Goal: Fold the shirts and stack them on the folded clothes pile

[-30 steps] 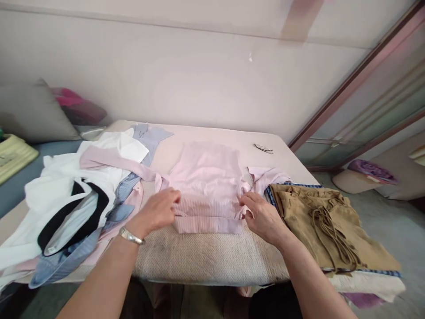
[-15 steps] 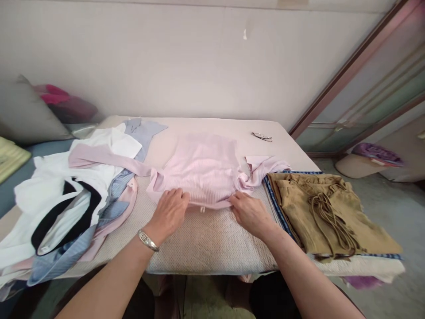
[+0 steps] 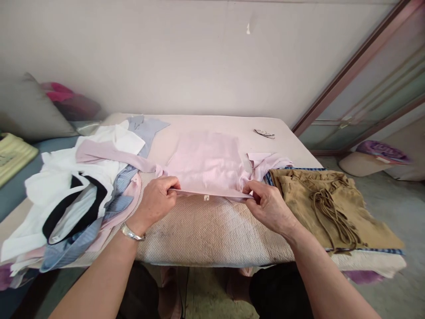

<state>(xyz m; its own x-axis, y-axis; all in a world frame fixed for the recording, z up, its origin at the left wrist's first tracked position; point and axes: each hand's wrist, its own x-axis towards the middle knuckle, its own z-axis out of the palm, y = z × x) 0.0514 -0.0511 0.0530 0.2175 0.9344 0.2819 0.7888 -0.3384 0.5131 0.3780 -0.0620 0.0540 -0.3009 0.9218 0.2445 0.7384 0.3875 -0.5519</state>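
Note:
A pale pink ribbed long-sleeved top lies spread on the padded table cover, its near edge pulled straight between my hands. My left hand pinches that edge at its left end. At the right end my right hand grips the same edge between thumb and fingers. A small white label shows at the middle of the edge. One sleeve reaches left over the white clothes; the other sleeve lies bunched to the right.
To the left is a loose heap of white garments and blue ones. Folded brown trousers with a drawstring lie on blue checked cloth at the right. Eyeglasses rest near the back, before the wall.
My hands have moved apart, drawing the top's near edge taut and slightly up off the table. The edge was slacker before, with my hands lying lower over it.

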